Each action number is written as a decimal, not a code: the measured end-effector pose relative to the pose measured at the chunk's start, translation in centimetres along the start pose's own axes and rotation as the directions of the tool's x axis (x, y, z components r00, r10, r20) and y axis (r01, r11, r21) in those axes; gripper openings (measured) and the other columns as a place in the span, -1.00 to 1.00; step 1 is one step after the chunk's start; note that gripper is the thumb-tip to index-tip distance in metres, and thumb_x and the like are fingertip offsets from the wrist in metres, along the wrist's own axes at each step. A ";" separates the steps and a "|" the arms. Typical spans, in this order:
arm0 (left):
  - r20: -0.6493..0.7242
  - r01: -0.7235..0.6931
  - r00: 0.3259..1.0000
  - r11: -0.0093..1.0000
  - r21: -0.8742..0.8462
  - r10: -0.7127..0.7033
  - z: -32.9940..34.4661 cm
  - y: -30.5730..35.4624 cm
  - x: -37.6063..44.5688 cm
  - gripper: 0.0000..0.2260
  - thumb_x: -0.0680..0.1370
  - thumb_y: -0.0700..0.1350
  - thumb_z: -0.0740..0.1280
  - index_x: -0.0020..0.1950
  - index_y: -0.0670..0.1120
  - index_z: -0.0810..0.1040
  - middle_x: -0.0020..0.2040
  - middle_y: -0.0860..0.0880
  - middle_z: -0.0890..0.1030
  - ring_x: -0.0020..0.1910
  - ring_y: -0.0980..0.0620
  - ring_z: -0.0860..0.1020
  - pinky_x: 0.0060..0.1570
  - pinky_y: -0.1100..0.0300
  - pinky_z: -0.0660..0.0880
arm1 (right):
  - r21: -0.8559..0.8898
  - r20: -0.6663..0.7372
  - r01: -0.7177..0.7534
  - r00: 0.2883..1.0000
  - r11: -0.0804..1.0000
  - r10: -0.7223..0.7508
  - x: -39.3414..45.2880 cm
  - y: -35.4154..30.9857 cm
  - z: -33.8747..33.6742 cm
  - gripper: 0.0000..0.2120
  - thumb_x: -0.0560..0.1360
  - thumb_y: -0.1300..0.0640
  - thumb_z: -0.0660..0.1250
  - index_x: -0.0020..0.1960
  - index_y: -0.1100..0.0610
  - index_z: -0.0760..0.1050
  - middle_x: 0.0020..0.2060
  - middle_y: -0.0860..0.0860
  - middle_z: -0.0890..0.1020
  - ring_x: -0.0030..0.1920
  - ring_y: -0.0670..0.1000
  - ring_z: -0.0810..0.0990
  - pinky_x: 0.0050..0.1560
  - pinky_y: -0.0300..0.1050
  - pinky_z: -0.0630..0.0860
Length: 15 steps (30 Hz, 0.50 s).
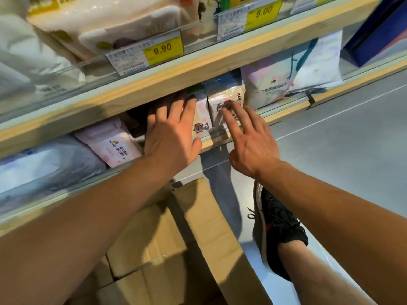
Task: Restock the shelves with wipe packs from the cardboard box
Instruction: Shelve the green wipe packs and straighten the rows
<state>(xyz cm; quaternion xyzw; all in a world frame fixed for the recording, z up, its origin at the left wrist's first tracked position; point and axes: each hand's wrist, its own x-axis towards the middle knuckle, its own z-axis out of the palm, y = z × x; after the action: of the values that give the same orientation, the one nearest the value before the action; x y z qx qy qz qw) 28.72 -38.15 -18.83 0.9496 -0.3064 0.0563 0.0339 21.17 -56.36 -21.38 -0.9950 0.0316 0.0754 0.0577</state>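
Running across, wooden-edged shelves (198, 62) stand above grey floor (341, 139).

A yellow 9.90 price tag (163, 51) sits at twelve o'clock with a yellow 5.00 price tag (263, 12) at one, a black sneaker (276, 233) at five, on grey floor (352, 150) at three
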 end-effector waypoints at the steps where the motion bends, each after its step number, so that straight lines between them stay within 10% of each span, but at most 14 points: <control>1: -0.015 -0.029 0.999 1.000 -0.001 0.029 -0.1 0.4 -0.1 -0.30 0.38 0.09 0.31 0.47 -0.13 0.25 0.31 -0.15 0.39 0.11 -0.21 0.40 0.04 -0.04 0.35 | 0.007 0.008 -0.005 1.000 1.000 0.005 0.4 -0.2 0.0 -0.09 0.45 0.02 0.29 0.58 0.00 -0.24 0.57 0.04 -0.18 0.55 0.16 -0.15 0.52 0.08 -0.10; 15: 0.066 -0.074 0.995 0.996 0.055 0.070 0.8 0.9 -0.4 -0.30 0.34 0.05 0.34 0.45 -0.12 0.28 0.44 -0.12 0.29 0.31 -0.15 0.31 0.18 -0.04 0.29 | 0.341 -0.059 0.002 0.998 0.940 0.019 2.2 -0.7 -1.1 -0.12 0.34 0.04 0.44 0.54 0.13 0.08 0.50 0.15 0.10 0.47 0.23 0.17 0.47 0.06 0.22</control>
<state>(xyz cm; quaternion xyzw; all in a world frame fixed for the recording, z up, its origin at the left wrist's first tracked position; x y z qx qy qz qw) 27.99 -38.72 -19.60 0.9399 -0.3396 0.0359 -0.0050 23.56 -55.94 -20.54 -0.9717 0.0504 0.0382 0.2276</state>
